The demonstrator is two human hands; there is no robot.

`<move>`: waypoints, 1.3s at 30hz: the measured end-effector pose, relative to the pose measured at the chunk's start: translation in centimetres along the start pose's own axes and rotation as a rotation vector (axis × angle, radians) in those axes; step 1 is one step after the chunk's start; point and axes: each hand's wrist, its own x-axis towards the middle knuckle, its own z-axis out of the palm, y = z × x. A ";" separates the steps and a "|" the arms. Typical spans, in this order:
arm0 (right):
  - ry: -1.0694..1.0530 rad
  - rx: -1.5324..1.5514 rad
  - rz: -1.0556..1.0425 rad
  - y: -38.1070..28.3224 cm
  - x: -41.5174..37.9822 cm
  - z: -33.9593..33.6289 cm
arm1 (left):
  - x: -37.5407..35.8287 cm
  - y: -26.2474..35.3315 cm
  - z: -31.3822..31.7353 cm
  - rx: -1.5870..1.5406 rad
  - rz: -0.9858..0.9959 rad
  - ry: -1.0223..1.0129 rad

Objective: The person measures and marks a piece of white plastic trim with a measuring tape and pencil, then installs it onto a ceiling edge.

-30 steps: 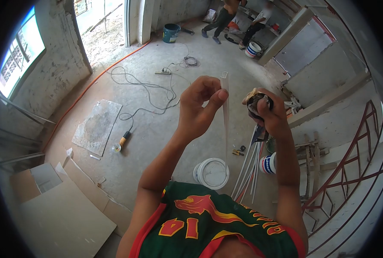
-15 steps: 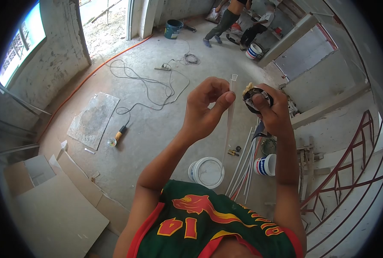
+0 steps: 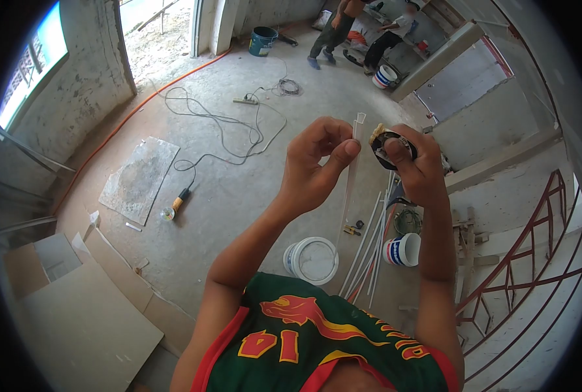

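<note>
I see a long, thin white plastic trim strip (image 3: 351, 171), channel-shaped at its open top end, held upright in the air above the concrete floor (image 3: 238, 196). The left hand (image 3: 314, 163) pinches it near the top between thumb and curled fingers. Just right of the strip's top, the right hand (image 3: 411, 166) is closed around a small dark ring-shaped roll (image 3: 389, 145) (tape, perhaps; I cannot tell) with something pale at its upper edge. Both forearms rise from the bottom of the view, elbows bent. The jersey (image 3: 310, 346) reads "14" upside down, with more lettering I cannot make out. Below the hands stand a white bucket (image 3: 312, 259) and a labelled pail (image 3: 403, 249), its print unreadable.
</note>
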 end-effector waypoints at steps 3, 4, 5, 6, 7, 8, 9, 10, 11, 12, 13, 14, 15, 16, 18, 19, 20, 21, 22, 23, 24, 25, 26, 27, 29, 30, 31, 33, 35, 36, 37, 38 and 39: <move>0.010 -0.036 -0.025 -0.1 0.1 0.0 | 0.1 0.0 0.0 -0.020 -0.018 0.007; 0.004 -0.039 -0.036 0.2 0.2 0.0 | 0.1 0.0 0.1 -0.015 -0.012 0.005; -0.002 -0.041 -0.047 0.3 0.3 0.0 | 0.2 0.0 0.0 -0.010 -0.007 0.003; -0.003 -0.037 -0.045 0.3 0.4 0.0 | 0.2 0.0 0.0 -0.006 -0.001 0.000; -0.003 -0.034 -0.041 0.2 0.4 0.1 | 0.2 -0.1 0.0 -0.010 0.006 -0.001; -0.003 -0.031 -0.038 0.1 0.4 0.1 | 0.2 -0.2 0.0 -0.015 0.013 -0.003; 0.002 -0.041 -0.034 -0.1 0.5 0.1 | 0.2 -0.3 0.0 -0.019 0.020 -0.005; 0.008 -0.051 -0.031 -0.2 0.5 0.1 | 0.2 -0.4 0.0 -0.023 0.016 -0.006; 0.015 -0.061 -0.027 -0.4 0.6 0.1 | 0.2 -0.5 0.0 -0.027 0.013 -0.007; 0.013 -0.065 -0.033 -0.5 0.6 0.0 | 0.2 -0.5 0.1 -0.030 0.011 -0.009; 0.011 -0.068 -0.038 -0.6 0.6 -0.1 | 0.2 -0.4 0.1 -0.041 -0.004 -0.011; 0.009 -0.072 -0.043 -0.6 0.6 -0.1 | 0.1 -0.4 0.2 -0.052 -0.019 -0.012; 0.022 -0.069 -0.057 -0.7 0.6 -0.1 | 0.1 -0.3 0.2 -0.062 -0.034 -0.013; 0.036 -0.066 -0.072 -0.7 0.6 0.0 | 0.1 -0.3 0.3 -0.069 -0.037 -0.012; 0.055 -0.081 -0.084 -0.8 0.5 0.0 | 0.0 -0.2 0.4 -0.083 -0.044 -0.011; 0.060 -0.099 -0.080 -0.9 0.5 -0.1 | 0.0 -0.3 0.4 -0.080 -0.035 -0.011; 0.066 -0.117 -0.076 -1.0 0.5 -0.1 | 0.0 -0.4 0.3 -0.077 -0.025 -0.011; 0.071 -0.121 -0.080 -1.2 0.5 -0.1 | 0.0 -0.5 0.3 -0.074 -0.016 -0.011; 0.076 -0.125 -0.086 -1.3 0.5 -0.1 | 0.0 -0.6 0.4 -0.081 -0.017 -0.009; 0.081 -0.128 -0.090 -1.5 0.5 -0.1 | 0.0 -0.6 0.5 -0.089 -0.019 -0.006; 0.087 -0.149 -0.095 -1.6 0.4 -0.1 | -0.1 -0.6 0.5 -0.097 -0.021 -0.003; 0.094 -0.170 -0.100 -1.8 0.4 0.0 | -0.1 -0.5 0.5 -0.093 -0.026 -0.004; 0.101 -0.190 -0.104 -1.9 0.3 0.1 | -0.1 -0.4 0.5 -0.090 -0.031 -0.006; 0.101 -0.207 -0.108 -1.9 0.3 0.2 | -0.1 -0.4 0.5 -0.086 -0.036 -0.007; 0.101 -0.240 -0.114 -2.0 0.0 0.4 | -0.2 -0.4 0.5 -0.100 -0.030 -0.008; 0.097 -0.274 -0.119 -2.0 -0.2 0.5 | -0.2 -0.4 0.4 -0.107 -0.026 -0.009; 0.093 -0.308 -0.123 -2.0 -0.4 0.5 | -0.2 -0.4 0.3 -0.102 -0.027 -0.003; 0.085 -0.340 -0.113 -2.0 -0.8 0.6 | -0.2 -0.4 0.3 -0.092 -0.030 0.006; 0.076 -0.335 -0.086 -1.9 -1.1 0.7 | -0.2 -0.2 0.4 -0.092 -0.028 0.009; 0.078 -0.329 -0.078 -2.0 -1.3 0.7 | -0.2 -0.1 0.4 -0.093 -0.028 0.010; 0.079 -0.322 -0.069 -2.0 -1.4 0.6 | -0.2 -0.1 0.4 -0.091 -0.026 0.010; 0.082 -0.315 -0.061 -2.1 -1.4 0.6 | -0.2 -0.2 0.4 -0.088 -0.024 0.010; 0.067 -0.321 -0.045 -2.2 -1.5 0.5 | -0.2 -0.3 0.3 -0.085 -0.023 0.009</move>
